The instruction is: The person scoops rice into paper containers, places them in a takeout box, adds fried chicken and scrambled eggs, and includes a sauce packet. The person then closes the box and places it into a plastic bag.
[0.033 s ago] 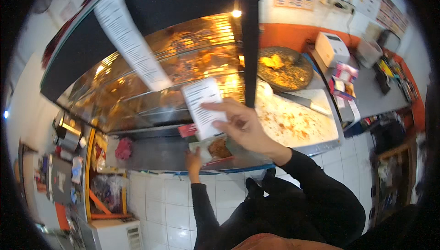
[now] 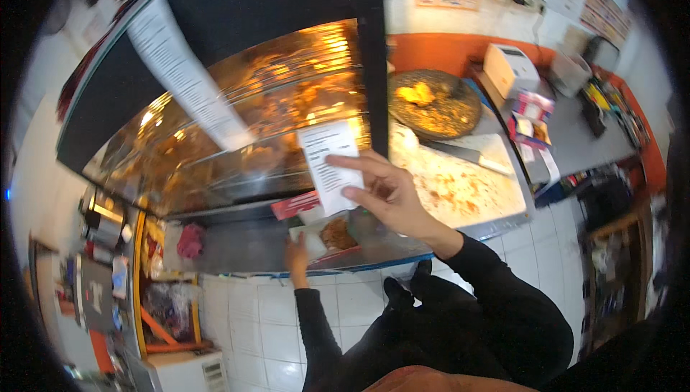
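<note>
Pinched between the thumb and fingers of my right hand [image 2: 388, 194], a white printed paper slip [image 2: 328, 164] hangs above the counter in front of the glass cabinet. Below it lies an open paper food box [image 2: 313, 243] with a red flap [image 2: 296, 206] raised at the back. A piece of browned, breaded food [image 2: 338, 234] sits in the box, partly covered by the slip and my right hand. My left hand [image 2: 295, 257] grips the left side of this box; its fingertips are blurred.
A lit display cabinet [image 2: 287, 97] holds racks of food, with a long paper slip [image 2: 183, 68] on its front. To the right are a white cutting board [image 2: 460, 187] with crumbs, a knife [image 2: 467, 155], a dark round pan [image 2: 435, 126] and a white printer [image 2: 510, 68]. Pink cloth [image 2: 190, 240] lies left.
The paper slip and my right hand have shifted slightly right against the cabinet. More of the box's red flap shows. The whole view has swung a little, moving the surroundings left.
</note>
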A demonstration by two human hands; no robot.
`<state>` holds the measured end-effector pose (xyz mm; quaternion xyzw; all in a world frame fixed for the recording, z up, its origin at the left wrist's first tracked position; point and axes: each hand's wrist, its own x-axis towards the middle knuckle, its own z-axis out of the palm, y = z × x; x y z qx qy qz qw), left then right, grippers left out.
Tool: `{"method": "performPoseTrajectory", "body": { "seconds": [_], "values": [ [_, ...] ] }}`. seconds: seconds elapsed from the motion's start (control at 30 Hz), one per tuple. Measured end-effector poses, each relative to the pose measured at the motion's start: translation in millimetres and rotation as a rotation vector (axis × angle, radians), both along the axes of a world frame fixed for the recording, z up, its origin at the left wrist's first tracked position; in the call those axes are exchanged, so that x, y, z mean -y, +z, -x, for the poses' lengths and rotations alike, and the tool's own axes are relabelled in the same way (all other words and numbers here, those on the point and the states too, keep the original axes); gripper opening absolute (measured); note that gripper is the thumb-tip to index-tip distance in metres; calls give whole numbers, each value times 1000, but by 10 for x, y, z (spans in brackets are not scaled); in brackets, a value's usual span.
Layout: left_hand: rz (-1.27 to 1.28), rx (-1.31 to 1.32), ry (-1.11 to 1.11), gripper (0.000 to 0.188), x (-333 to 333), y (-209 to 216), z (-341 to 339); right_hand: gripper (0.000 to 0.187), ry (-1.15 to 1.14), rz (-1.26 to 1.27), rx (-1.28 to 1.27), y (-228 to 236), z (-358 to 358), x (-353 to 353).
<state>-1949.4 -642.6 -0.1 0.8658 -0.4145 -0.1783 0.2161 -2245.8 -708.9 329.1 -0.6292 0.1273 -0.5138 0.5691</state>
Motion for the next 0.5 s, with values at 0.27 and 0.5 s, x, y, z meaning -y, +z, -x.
{"method": "performPoseTrajectory", "body": {
  "seconds": [0.27,0.5],
  "values": [
    [173,39,-59,44,265,-403,276,55,-404,-46,-95,-78,2078,108],
    [257,123,66,51,-601,12,1352,59,-515,-53,-142,-73,4174,-161]
  ]
}}
